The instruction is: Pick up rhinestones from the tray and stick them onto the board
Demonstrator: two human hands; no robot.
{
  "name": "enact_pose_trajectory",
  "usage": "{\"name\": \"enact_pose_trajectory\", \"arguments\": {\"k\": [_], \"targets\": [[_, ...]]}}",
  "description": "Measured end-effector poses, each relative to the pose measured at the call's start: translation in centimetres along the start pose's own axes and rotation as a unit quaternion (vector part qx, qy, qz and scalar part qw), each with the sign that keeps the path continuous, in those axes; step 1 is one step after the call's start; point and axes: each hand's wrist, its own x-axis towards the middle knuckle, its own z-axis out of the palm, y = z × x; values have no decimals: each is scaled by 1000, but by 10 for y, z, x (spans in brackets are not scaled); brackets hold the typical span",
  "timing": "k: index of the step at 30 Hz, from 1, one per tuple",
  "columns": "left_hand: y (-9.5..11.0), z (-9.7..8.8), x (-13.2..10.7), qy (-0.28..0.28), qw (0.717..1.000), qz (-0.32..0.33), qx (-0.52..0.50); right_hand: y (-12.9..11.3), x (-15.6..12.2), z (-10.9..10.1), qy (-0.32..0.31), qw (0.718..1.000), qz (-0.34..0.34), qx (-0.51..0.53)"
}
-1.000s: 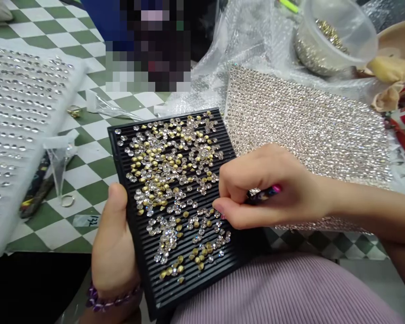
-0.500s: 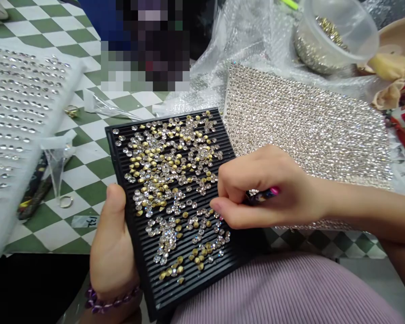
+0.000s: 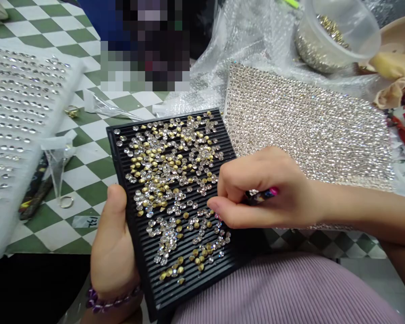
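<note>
- Rhinestones [image 3: 168, 180] lie loose and scattered across a black ridged tray [image 3: 155, 297], some showing clear faces, others gold pointed backs. They look tiny, hard and light, likely to slide or roll if the tray tips, and their slick facets would probably be easiest to take one at a time by the edges.
- Tray position: held up over the person's lap, with the stones spread mostly across its middle. Its rigid rim seems the safest place to grip.
- Left hand [image 3: 113, 243]: clamped on the tray's left edge, thumb on top and the rest beneath, with a purple beaded bracelet [image 3: 113, 299] at the wrist.
- Right hand [image 3: 266, 189]: curled around a slim black-and-pink stick [image 3: 261, 195], partly hidden. It sits just above the tray's right side, and contact with the stones cannot be told.
- Hands: apart, with the tray between them.
- Nearby: a rhinestone-covered sheet [image 3: 307, 126] lies beyond the tray on bubble wrap [image 3: 243, 58], with a clear plastic tub [image 3: 337, 31] of stones past it.
- Further left: a white tray [image 3: 20, 112] with rows of stones rests on a green-and-white checkered surface [image 3: 91, 180]. Lilac ribbed fabric [image 3: 283, 292] covers the lap.
</note>
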Motion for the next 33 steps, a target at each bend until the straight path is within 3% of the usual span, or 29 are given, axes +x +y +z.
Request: {"name": "enact_pose_trajectory", "arguments": {"k": [5,12,23,28,33], "targets": [[2,-1,0,12,1000,-17,12,1,-1,2,-2,1000,-9,0],[2,-3,0,-24,999,-46,-14,1,-5,5,43,999,-11,17],[-3,6,1,9,999,19,-39,-7,-6,-2,88,991,56,80],[-3,3,1,30,999,26,-14,-4,-9,2,72,997,-1,20],[-1,0,1,31,999,13,7,-1,-9,7,64,998,-9,-13]]}}
